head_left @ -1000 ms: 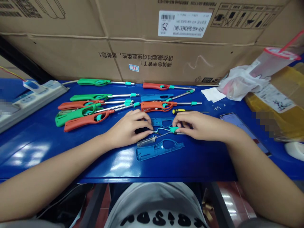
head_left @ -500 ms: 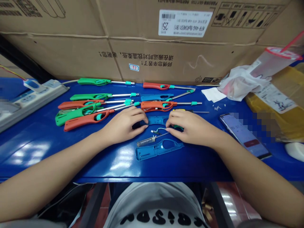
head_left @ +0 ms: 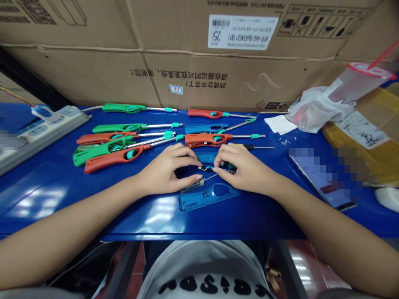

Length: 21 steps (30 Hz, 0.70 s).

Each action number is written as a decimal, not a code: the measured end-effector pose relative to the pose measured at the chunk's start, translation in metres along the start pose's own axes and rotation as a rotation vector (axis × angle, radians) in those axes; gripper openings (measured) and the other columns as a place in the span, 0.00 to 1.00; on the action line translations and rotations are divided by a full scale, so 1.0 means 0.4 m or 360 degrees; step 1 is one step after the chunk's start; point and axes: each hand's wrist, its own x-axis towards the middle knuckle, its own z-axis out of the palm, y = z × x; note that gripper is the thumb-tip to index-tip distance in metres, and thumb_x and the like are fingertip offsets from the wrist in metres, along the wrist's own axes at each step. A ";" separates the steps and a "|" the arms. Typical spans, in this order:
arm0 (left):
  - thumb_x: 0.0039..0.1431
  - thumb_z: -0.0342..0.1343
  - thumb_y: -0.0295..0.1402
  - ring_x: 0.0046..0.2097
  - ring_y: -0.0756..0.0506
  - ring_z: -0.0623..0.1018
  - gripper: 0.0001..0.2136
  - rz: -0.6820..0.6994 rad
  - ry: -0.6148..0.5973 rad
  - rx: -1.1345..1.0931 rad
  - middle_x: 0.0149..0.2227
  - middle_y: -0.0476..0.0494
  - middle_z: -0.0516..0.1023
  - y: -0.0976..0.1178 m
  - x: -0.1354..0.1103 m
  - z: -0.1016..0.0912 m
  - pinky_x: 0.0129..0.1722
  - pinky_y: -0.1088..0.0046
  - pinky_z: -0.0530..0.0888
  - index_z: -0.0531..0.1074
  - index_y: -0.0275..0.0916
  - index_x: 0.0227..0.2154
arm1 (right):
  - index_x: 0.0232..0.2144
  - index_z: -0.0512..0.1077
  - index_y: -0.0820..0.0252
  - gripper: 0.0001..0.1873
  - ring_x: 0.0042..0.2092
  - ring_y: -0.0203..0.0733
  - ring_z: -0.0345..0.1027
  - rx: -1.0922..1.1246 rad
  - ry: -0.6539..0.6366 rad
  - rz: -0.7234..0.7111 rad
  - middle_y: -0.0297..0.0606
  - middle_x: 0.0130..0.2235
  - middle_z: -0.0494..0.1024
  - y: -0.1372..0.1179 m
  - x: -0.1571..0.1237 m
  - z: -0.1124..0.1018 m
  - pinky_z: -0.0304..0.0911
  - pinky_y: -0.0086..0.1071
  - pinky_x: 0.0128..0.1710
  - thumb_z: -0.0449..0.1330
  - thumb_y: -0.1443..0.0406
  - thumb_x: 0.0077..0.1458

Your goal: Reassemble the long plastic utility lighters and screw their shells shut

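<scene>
My right hand (head_left: 245, 169) pinches a thin light wire (head_left: 207, 168) between thumb and fingertips. A small dark part hangs at that side, mostly hidden by the fingers. My left hand (head_left: 174, 168) has its thumb and index finger apart, the index tip close to the wire's white end. Its thumb lies over a clear lighter fuel tank (head_left: 189, 188) with a thin tube. Below lies one blue lighter shell half (head_left: 195, 200), inner side up. Another blue shell half (head_left: 206, 157) lies behind the fingers, partly covered.
Several green and red long lighters lie at the left, including a red lighter (head_left: 116, 159). Behind my hands are another red lighter (head_left: 205, 140) and a screwdriver (head_left: 262, 147). A phone (head_left: 324, 180), bagged cup (head_left: 352, 83) and power strip (head_left: 46, 124) flank them; a cardboard box (head_left: 109, 74) stands behind.
My left hand has moved from the far blue shell half, right and toward me, to the wire's end and fuel tank. My right hand has shifted slightly left with the wire.
</scene>
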 end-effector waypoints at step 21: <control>0.70 0.54 0.36 0.45 0.43 0.78 0.08 -0.0080 -0.0273 0.0172 0.42 0.43 0.79 0.022 0.002 -0.032 0.46 0.67 0.73 0.75 0.38 0.43 | 0.37 0.78 0.59 0.11 0.43 0.43 0.71 -0.0130 -0.0292 -0.0188 0.40 0.41 0.78 0.007 -0.009 -0.048 0.60 0.38 0.47 0.59 0.61 0.67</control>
